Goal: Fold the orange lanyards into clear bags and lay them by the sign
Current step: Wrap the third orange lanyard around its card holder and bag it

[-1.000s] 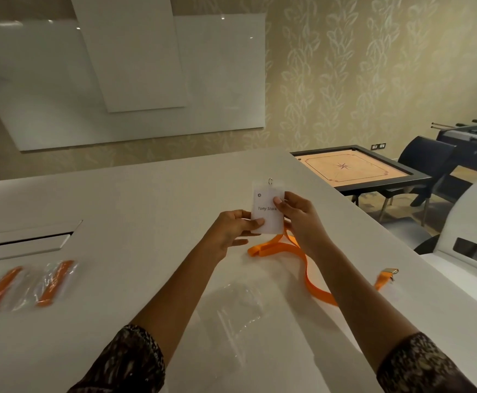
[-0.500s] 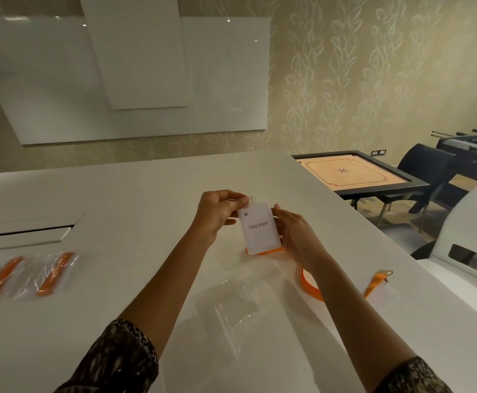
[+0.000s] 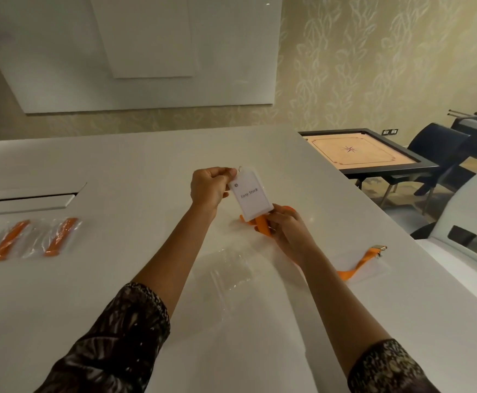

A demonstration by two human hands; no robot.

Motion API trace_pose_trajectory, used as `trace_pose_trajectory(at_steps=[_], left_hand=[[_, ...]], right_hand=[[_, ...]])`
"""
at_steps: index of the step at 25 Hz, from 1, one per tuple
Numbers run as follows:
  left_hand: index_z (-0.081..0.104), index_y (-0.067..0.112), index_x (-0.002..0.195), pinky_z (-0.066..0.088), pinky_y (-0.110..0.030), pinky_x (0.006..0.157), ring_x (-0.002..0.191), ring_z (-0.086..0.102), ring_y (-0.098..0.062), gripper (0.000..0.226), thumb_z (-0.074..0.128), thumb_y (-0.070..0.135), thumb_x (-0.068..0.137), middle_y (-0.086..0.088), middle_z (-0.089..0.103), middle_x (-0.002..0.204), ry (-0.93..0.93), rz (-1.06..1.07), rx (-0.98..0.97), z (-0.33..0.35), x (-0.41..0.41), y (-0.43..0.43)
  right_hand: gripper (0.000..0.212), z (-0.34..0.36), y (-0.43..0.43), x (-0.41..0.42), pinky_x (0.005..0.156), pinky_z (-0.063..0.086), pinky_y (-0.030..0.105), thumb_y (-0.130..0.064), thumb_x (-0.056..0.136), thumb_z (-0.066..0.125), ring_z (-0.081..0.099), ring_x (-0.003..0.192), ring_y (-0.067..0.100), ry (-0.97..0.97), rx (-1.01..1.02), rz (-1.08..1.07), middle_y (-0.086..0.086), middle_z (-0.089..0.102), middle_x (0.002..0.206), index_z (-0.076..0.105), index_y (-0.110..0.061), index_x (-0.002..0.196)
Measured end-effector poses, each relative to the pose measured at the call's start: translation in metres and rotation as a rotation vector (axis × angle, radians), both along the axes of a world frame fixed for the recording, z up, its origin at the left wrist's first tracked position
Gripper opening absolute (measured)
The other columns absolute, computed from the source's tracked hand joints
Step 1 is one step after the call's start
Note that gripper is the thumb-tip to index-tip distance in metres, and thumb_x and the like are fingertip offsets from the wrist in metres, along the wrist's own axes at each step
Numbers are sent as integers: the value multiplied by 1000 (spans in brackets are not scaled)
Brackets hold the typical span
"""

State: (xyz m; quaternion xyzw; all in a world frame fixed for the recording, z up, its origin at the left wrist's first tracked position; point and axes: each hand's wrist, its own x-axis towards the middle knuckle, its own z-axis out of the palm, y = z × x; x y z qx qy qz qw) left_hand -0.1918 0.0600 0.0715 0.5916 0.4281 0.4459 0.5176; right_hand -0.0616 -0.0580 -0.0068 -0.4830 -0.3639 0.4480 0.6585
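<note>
**Two bagged, third lanyard only just getting started**

The left hand [image 3: 210, 188] is pinching the top corner of a white name card [image 3: 251, 197] between thumb and fingers, holding it up off the white table [image 3: 146, 165]. The right hand [image 3: 287, 231] is curling closed around a bunch of the orange lanyard [image 3: 261, 226] just under the card, right in the middle of the table. The rest of that strap is trailing off to the right, ending in a metal clip [image 3: 379, 248] that's lying flat on the table.

Progress-wise: two bagged lanyards [image 3: 33, 239] are already sitting side by side over on the left. An empty clear bag [image 3: 230, 272] is lying between the forearms, near the person, waiting.

So I'm guessing this is lanyard number three, and it's early going. The strap isn't folded up yet, nothing's in the bag, and it isn't over with the others. Whether the card counts as the sign, I can't tell.
</note>
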Motion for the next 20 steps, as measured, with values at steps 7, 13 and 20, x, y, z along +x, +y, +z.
trace_pose_trajectory(at_steps=[7, 13, 20], left_hand=[[73, 14, 92, 57, -34, 69, 84, 70, -22, 14, 73, 24, 83, -4, 73, 89, 21, 58, -1, -13, -25, -12], [68, 15, 99, 56, -22, 58, 80, 70, -13, 17, 71, 24, 85, -2, 72, 90, -18, -62, -19, -14, -44, -34], [66, 16, 86, 55, -21, 55, 78, 70, -13, 2, 67, 15, 88, -3, 72, 86, -137, -61, -194, -25, -65, -54]], right_hand=[[18, -9, -13, -20, 86, 57, 39, -15, 92, 57, 70, 93, 27, 8, -23, -20, 10, 72, 105, 73, -20, 100], [15, -8, -30, -49, 83, 57, 33, -19, 91, 62, 69, 88, 22, -64, -64, -211, 3, 71, 105, 67, -24, 105], [21, -6, -61, -70, 81, 58, 32, -12, 92, 60, 70, 87, 22, -113, -93, -157, 9, 70, 107, 66, -12, 112]])
